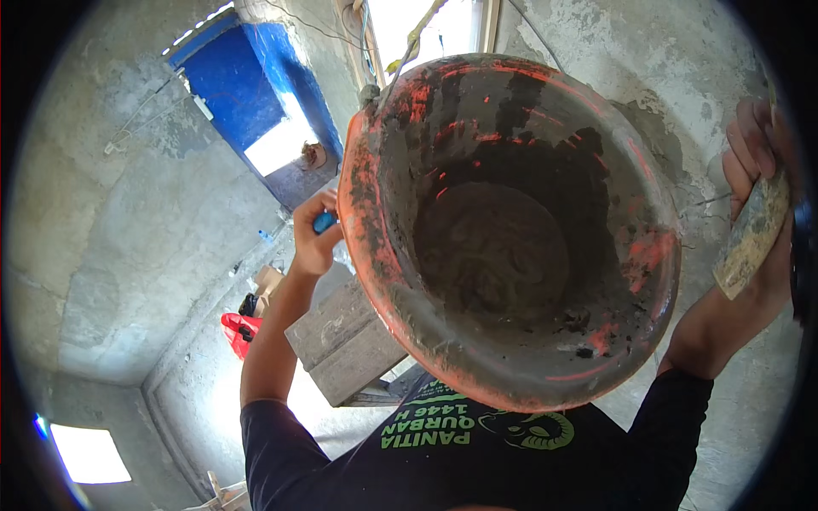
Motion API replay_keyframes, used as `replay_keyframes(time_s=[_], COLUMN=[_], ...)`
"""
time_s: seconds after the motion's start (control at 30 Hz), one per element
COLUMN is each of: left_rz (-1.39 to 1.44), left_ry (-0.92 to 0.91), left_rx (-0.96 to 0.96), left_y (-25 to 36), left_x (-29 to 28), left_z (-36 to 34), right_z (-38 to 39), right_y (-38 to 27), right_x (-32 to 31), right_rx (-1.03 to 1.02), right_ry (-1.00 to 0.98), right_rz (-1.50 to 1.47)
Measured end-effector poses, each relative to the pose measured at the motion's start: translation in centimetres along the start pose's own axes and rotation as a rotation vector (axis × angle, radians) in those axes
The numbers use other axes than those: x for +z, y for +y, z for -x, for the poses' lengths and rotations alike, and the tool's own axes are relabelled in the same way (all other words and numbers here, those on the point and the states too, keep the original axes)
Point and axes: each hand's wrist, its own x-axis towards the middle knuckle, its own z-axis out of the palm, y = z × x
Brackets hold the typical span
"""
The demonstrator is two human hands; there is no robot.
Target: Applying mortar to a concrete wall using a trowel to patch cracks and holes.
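A large orange bucket [375,255], smeared with grey mortar, fills the middle close in front of me, its mouth toward me. Dark wet mortar [494,255] lies at its bottom. What bears the bucket is hidden. My left hand [313,234] is at the bucket's left side, fingers closed round a small blue object [324,222], perhaps a handle, mostly hidden. At the far right my right hand [754,157] is closed on a tool with a mortar-caked wooden handle [754,234]; its other end is lost in the dark rim of the view.
Behind my left forearm is a wooden plank surface [345,336]. A red bag [241,332] lies on the floor. A blue door [234,81] stands at the upper left, a bright window [426,25] at the top. Bare plastered walls [111,221] surround me; a wire rises by the bucket's rim.
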Motion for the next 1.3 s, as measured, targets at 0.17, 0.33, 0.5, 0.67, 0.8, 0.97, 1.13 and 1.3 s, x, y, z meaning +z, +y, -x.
replay_keyframes(time_s=[0.17, 0.33, 0.5, 0.67, 0.8, 0.97, 1.13, 1.3], left_rz=[0.029, 0.034, -0.187, -0.094, -0.240, -0.339, -0.407, -0.457], left_ry=[0.098, 0.079, 0.063, 0.028, -0.112, -0.179, -0.132, -0.158], left_rx=[0.076, 0.138, 0.140, 0.142, 0.121, 0.138, 0.152, 0.347], left_y=[3.1, 7.9, 15.0, 19.5, 21.6, 20.7, 22.2, 22.5], left_x=[0.5, -1.7, 0.1, 2.4, 3.6, 4.5, 7.2, 7.7], left_z=[0.4, -1.0, -3.5, -6.9, -8.8, -10.0, -10.6, -11.0], right_z=[0.0, 0.7, 0.6, 0.4, 0.4, 0.2, -0.1, 0.0], right_y=[-0.4, 1.3, 1.4, 1.4, 1.3, 1.9, 1.9, 2.7], right_x=[-1.5, 0.7, 1.4, 1.1, 1.4, 2.4, 2.1, 2.1], right_rx=[0.019, -0.067, -0.088, -0.063, -0.055, -0.074, -0.038, -0.050], right_ry=[-0.036, 0.258, 0.306, 0.295, 0.302, 0.328, 0.334, 0.416], right_rz=[-0.048, -0.123, -0.128, -0.065, -0.053, -0.140, -0.126, -0.068])
